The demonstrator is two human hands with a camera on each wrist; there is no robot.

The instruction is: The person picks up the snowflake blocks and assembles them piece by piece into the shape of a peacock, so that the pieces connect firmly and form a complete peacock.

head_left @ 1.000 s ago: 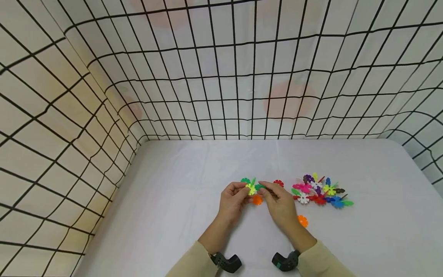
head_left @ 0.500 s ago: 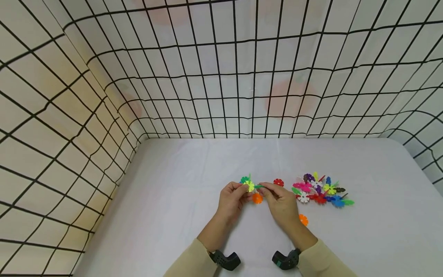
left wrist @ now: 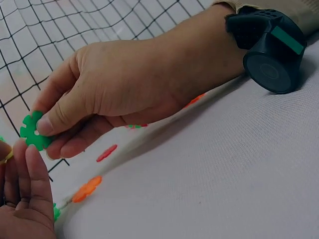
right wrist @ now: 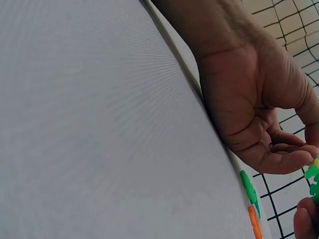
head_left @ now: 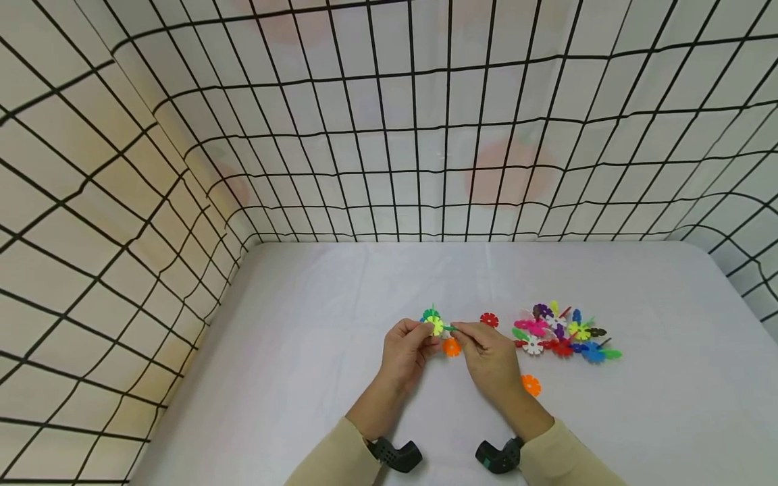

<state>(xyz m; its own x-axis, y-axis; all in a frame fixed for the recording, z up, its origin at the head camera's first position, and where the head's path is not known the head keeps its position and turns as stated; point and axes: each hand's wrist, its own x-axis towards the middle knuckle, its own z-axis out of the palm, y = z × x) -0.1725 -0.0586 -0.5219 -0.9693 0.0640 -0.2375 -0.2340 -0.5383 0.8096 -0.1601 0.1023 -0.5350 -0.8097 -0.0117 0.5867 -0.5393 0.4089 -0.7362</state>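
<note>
While a heap of multicoloured notched plastic discs (head_left: 565,334) sits at two o'clock from your right hand (head_left: 495,358), a red notched disc (head_left: 489,319) lies at twelve and an orange notched disc (head_left: 531,385) at four, partly hidden by your wrist (head_left: 523,408). Your left hand (head_left: 401,352) pinches a yellow-green and green disc cluster (head_left: 436,326); at its three o'clock, your right fingers pinch a green plastic disc (left wrist: 29,132). Whether they join is unclear.
</note>
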